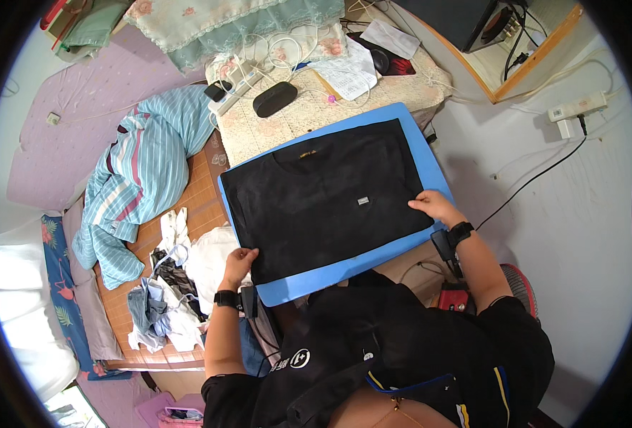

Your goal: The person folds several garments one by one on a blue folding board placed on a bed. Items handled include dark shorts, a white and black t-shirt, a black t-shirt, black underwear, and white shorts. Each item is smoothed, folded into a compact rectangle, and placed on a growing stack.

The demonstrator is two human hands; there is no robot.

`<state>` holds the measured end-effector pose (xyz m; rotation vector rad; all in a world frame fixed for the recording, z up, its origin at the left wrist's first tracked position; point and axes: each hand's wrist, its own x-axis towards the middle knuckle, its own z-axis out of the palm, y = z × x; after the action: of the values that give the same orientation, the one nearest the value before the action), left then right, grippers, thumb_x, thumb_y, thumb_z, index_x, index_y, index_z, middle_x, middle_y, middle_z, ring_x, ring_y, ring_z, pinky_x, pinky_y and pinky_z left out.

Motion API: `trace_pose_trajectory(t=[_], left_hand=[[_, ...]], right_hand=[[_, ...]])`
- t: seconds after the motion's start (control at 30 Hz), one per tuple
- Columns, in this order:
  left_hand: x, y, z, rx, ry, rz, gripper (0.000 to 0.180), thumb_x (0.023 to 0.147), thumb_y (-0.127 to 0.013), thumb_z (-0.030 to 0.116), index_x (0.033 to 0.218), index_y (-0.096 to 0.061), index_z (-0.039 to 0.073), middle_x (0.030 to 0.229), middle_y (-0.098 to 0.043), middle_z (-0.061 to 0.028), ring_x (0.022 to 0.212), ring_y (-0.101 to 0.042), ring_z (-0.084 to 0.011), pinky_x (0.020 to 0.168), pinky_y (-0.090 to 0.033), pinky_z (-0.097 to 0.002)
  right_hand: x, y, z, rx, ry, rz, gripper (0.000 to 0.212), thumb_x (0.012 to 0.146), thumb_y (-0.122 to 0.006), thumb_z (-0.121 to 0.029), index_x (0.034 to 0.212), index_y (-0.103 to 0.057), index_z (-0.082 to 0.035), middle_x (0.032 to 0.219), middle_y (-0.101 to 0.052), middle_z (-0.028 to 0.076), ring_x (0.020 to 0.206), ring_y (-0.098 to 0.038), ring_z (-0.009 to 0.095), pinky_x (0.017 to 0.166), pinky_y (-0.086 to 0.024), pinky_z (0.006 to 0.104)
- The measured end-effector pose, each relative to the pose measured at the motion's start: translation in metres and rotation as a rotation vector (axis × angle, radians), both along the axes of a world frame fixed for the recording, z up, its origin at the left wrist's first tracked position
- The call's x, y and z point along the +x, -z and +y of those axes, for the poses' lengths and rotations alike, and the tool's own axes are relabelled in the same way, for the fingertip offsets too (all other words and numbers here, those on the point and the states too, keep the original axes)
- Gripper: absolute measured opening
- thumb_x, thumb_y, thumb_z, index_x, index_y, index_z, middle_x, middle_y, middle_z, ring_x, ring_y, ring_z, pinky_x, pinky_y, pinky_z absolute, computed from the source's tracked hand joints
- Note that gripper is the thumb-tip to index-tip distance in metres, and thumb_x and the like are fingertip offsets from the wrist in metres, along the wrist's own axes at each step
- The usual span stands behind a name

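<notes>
A black T-shirt [316, 207] lies spread flat on a light blue board [294, 285], its neckline at the far side and a small grey label on its front. My left hand [241, 265] is closed at the shirt's near left corner, thumb and fingers pinching the cloth. At the right edge, toward the near corner, my right hand [436, 205] pinches the fabric between thumb and fingers. Each wrist wears a black strap with a small dark device.
Beyond the board, a lace-covered table [259, 135] holds a black oval case [275, 99], a white power strip [234, 87] and papers [348, 71]. To the left, a bed mat [177, 207] carries a striped blue quilt [144, 157] and piled clothes [177, 299]. A cable hangs along the right wall.
</notes>
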<state>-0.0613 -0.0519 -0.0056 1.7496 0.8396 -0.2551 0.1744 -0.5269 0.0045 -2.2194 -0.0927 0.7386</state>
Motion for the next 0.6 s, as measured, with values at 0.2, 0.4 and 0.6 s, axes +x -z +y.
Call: trace_pose_trajectory(t=[0.2, 0.4, 0.6], left_hand=[[-0.019, 0.036, -0.005, 0.327, 0.179, -0.073, 0.025, 0.077, -0.062, 0.019, 0.075, -0.052, -0.003, 0.064, -0.052, -0.0041, 0.059, -0.047, -0.0111, 0.053, -0.039, -0.0258], [-0.019, 0.022, -0.023, 0.594, 0.144, -0.133, 0.03, 0.077, -0.06, 0.024, 0.08, -0.049, -0.004, 0.073, -0.056, -0.0202, 0.069, -0.055, -0.0321, 0.063, -0.044, -0.0364], [-0.034, 0.008, -0.028, 0.483, 0.132, -0.026, 0.042, 0.073, -0.064, 0.034, 0.087, -0.054, -0.005, 0.082, -0.06, -0.0214, 0.078, -0.058, -0.0338, 0.069, -0.046, -0.0363]], right_hand=[[-0.007, -0.004, 0.005, -0.191, -0.164, 0.035, 0.041, 0.071, -0.066, -0.034, 0.072, -0.049, 0.003, 0.067, -0.051, 0.009, 0.063, -0.048, 0.018, 0.057, -0.04, 0.034], [-0.019, 0.022, -0.016, -0.04, -0.047, -0.198, 0.035, 0.064, -0.074, -0.021, 0.075, -0.049, 0.0, 0.066, -0.05, 0.009, 0.062, -0.049, 0.02, 0.057, -0.041, 0.0326], [-0.025, 0.034, -0.04, -0.164, -0.048, -0.331, 0.029, 0.066, -0.07, -0.021, 0.07, -0.05, 0.0, 0.062, -0.053, 0.014, 0.061, -0.053, 0.028, 0.056, -0.043, 0.0384]])
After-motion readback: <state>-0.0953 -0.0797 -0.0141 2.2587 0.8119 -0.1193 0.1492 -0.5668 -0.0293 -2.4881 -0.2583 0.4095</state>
